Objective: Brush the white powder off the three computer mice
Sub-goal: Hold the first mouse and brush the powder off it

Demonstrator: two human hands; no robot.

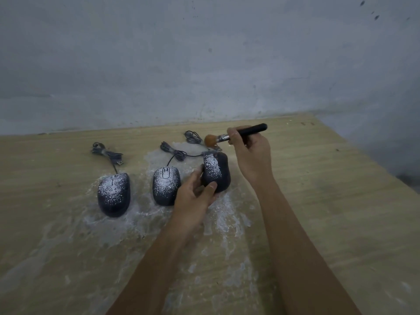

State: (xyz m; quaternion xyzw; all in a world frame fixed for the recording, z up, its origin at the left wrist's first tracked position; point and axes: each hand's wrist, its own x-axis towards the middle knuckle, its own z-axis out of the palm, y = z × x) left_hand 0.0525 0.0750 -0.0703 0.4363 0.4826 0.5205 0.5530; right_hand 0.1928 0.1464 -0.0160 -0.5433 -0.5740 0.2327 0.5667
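A grey wall (204,53) backs the powder-smeared table (329,201). The left hand (193,196) curls round the half-dusted right mouse (217,171); the middle mouse (166,185) and left mouse (113,194) lie at its nine o'clock. At its twelve o'clock the right hand (250,153) pinches the brush (252,130) above the cables (177,153).

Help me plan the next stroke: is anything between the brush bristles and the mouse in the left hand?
Nothing visible does. The right hand holds the black-handled, tan-bristled brush just beyond the front of the powder-dusted dark mouse gripped by the left hand.
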